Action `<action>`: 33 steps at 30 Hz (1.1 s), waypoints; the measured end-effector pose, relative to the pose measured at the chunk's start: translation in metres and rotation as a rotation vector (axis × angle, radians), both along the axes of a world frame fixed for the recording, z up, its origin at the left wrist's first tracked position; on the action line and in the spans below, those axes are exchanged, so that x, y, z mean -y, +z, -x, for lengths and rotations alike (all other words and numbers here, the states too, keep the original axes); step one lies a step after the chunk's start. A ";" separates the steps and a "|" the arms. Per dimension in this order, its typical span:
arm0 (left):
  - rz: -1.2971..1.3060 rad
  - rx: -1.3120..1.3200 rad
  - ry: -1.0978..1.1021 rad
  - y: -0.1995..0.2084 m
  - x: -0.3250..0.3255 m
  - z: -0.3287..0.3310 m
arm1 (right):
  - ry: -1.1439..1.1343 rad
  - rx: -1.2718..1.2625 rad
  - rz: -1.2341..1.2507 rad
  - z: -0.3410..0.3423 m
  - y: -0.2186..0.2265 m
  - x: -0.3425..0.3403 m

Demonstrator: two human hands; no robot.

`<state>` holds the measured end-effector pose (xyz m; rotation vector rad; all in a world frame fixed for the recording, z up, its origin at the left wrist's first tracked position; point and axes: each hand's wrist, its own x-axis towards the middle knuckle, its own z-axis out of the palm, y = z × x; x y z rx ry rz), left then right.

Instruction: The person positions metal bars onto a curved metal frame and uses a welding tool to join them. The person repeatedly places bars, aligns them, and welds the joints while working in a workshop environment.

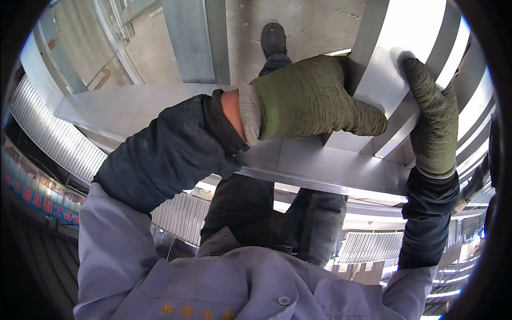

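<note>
My left hand [304, 98], in an olive-green work glove, reaches across to the right and grips a wide silver metal bar [397, 56]. Its thumb lies on the near side, while the other fingers are mostly hidden behind the metal. On the far right, my right hand [437, 128] wears a matching glove. Its fingers are parted around a bar edge, one digit lying along the bright face and the rest going over the other side. Several parallel bars [445, 37] run beside it. Beneath them is a long pale ledge [320, 160] that looks tiled.
A blue-grey steel post [189, 40] stands beyond the ledge, with thinner metal frames [114, 40] to its left. A dark shoe [273, 40] rests on the concrete floor [314, 24]. Ribbed panels [58, 130] and a red-and-blue banner [53, 202] show at left.
</note>
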<state>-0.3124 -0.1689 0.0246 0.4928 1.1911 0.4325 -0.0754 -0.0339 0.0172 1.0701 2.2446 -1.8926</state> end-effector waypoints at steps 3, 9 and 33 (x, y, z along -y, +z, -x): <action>0.035 -0.018 -0.106 0.008 -0.005 0.007 | -0.019 0.112 0.007 -0.014 -0.006 -0.005; -0.010 0.007 -0.143 0.002 -0.005 0.009 | -0.298 0.258 0.196 0.012 0.000 -0.002; -0.268 -0.151 -0.033 -0.025 0.019 -0.010 | -0.225 0.151 0.238 0.026 0.012 0.001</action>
